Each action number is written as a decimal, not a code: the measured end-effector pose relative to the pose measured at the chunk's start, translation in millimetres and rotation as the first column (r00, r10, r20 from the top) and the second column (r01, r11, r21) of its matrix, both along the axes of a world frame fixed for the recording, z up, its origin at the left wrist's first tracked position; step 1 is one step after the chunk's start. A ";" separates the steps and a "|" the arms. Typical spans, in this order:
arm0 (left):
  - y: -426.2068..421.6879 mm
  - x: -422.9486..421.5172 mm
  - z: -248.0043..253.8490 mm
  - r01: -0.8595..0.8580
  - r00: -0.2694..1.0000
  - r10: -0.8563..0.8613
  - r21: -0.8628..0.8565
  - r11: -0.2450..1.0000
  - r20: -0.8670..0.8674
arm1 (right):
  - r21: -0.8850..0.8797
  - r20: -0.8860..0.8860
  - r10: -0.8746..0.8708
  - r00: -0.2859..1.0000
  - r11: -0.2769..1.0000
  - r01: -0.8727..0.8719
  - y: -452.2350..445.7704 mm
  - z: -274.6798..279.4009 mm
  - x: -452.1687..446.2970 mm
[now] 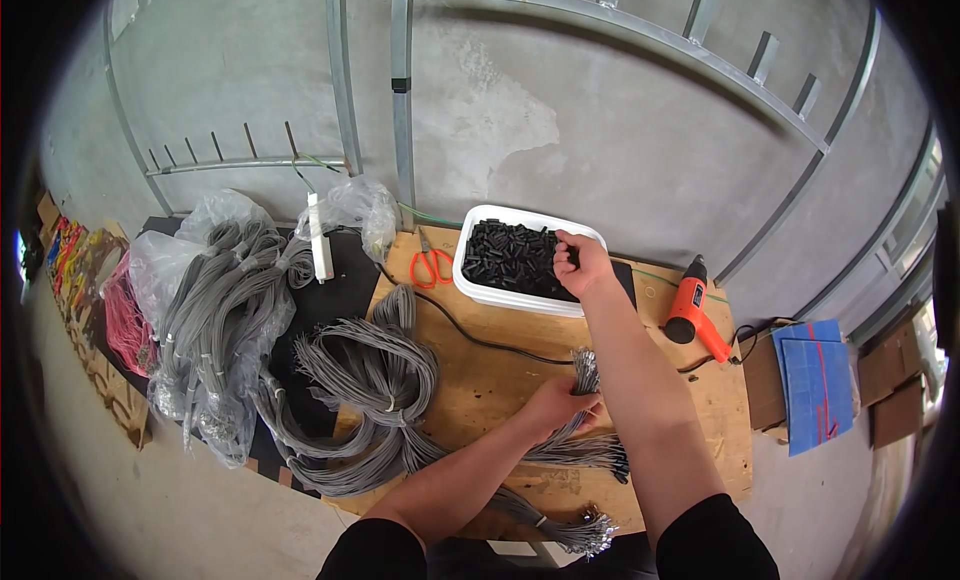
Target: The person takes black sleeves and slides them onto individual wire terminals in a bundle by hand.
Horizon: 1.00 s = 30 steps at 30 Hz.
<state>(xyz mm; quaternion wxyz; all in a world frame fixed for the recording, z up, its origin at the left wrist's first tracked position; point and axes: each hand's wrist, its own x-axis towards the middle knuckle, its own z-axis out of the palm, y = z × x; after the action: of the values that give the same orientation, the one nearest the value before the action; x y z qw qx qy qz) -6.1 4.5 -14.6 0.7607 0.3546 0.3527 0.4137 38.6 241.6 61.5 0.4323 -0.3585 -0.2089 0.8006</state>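
Observation:
My left hand (563, 408) is wrapped round a bundle of grey cables (586, 373) whose ends point up at the middle of the wooden table. My right hand (582, 265) is over the right side of a white tub (530, 301). Its fingers are curled together, and whatever they hold is too small to make out. Many short black sleeves (508, 255) fill the tub. Below my left hand lie more grey cables (575, 452), some with dark tips.
Coiled grey cables (375, 365) lie at left, beside plastic-wrapped bundles (215, 320). Red-handled scissors (430, 267) are left of the tub; an orange heat gun (690, 305) lies at right. A black cord (480, 340) crosses the wooden table (520, 325). Metal racks (600, 12) line the wall.

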 end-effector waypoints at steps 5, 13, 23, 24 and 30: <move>1.8 2.1 -5.0 0.000 0.999 0.000 0.006 1.000 -0.042 | -0.090 -0.318 -0.179 0.931 0.983 0.158 5.4 -3.7 -1.4; -5.1 -2.7 14.6 -0.013 1.000 0.012 -0.015 1.000 -0.017 | -0.209 -0.257 -0.248 0.934 0.958 0.196 0.2 5.0 -13.3; -4.4 -2.1 11.2 -0.098 0.995 0.100 -0.065 0.993 0.025 | 0.111 -0.229 0.102 0.968 0.991 -0.078 -42.0 41.0 38.1; -2.5 -1.9 5.5 -0.106 0.994 0.107 -0.041 0.994 0.032 | 0.194 -0.199 0.131 0.971 0.977 -0.092 -56.1 43.9 53.1; -3.9 -2.1 6.1 -0.152 0.985 0.150 0.013 0.988 0.082 | 0.245 0.266 0.072 0.961 0.959 -0.140 -151.5 19.7 144.4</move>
<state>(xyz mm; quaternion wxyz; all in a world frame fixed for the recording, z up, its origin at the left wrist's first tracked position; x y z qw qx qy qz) -8.2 0.6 -8.5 0.7373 0.3174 0.3436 0.4874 183.1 90.1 81.2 0.4015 -0.3863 -0.3856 0.7355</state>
